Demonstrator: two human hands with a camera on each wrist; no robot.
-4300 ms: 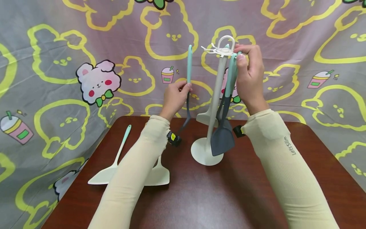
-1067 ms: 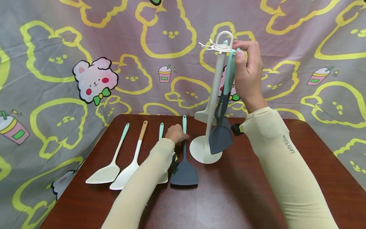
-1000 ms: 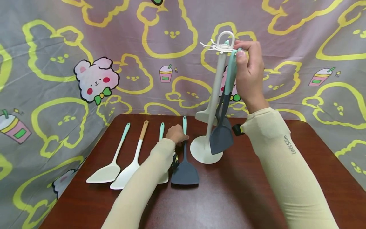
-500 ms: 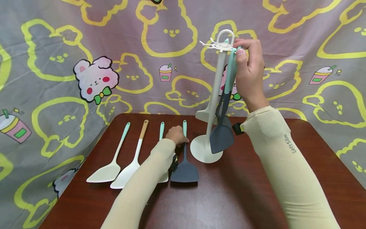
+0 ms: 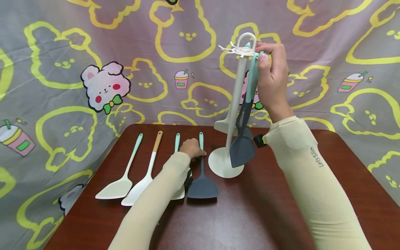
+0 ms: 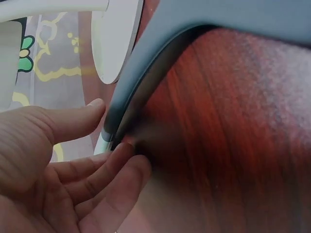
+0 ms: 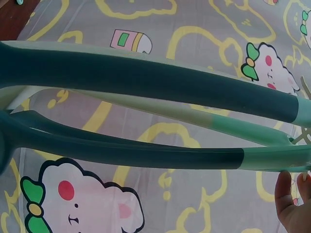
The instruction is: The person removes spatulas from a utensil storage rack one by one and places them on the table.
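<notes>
In the head view a dark grey spatula with a mint handle lies flat on the table. My left hand is over its handle. The left wrist view shows that hand with thumb and fingers loosely parted on either side of the spatula's neck; a small gap separates the thumb from it. My right hand pinches the mint handle top of a hanging grey spatula at the white utensil stand. Other utensils hang behind it, partly hidden.
Left of the grey spatula lie a cream spatula, a white spatula with a wooden handle and a mint-handled one, partly covered by my left arm. A patterned cloth hangs behind the brown table.
My left hand has lowered a grey spatula from mid-air onto the table, then slid it slightly toward me. Its fingers now look loosened. My right hand keeps its place at the stand.
</notes>
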